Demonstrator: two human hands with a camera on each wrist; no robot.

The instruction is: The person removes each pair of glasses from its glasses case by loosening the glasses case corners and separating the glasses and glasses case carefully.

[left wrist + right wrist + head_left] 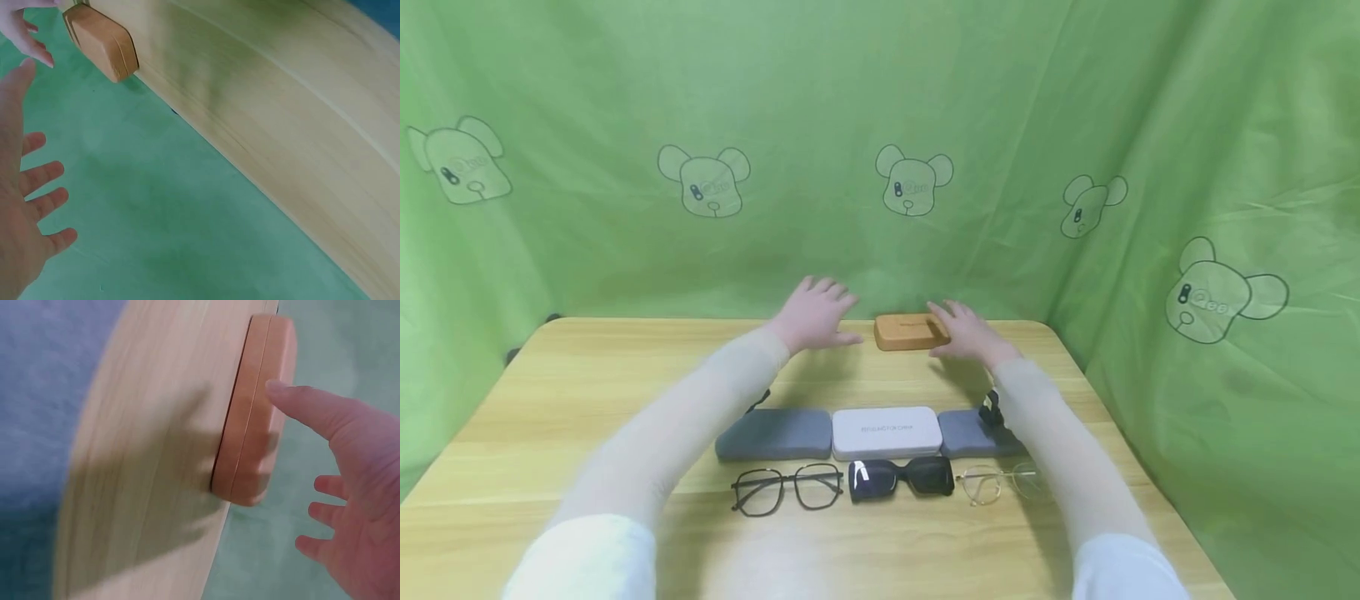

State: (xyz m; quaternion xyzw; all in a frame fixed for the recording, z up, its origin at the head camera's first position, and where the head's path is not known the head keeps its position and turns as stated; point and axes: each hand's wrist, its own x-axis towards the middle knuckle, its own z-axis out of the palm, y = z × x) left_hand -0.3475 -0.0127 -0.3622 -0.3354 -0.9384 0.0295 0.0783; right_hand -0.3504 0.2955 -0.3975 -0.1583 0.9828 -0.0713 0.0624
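Observation:
An orange-brown glasses case (910, 332) lies at the far edge of the table, its lid closed. Over its right end reaches my right hand (972, 335), fingers spread. In the right wrist view the thumb of that hand (369, 462) crosses in front of the case (250, 412); whether it touches I cannot tell. My left hand (816, 315) hovers to the left of the case, apart from it, holding nothing. The left wrist view has the left hand's fingers (44, 172) spread, with the case (103, 40) beyond the thumb.
A dark grey case (775, 434), a pale case (887, 432) and another grey case (973, 434) form a row nearer me. Before them lie black-framed glasses (786, 478), black sunglasses (901, 477) and gold-rimmed glasses (982, 485). A green curtain (805, 100) hangs behind the table (587, 400).

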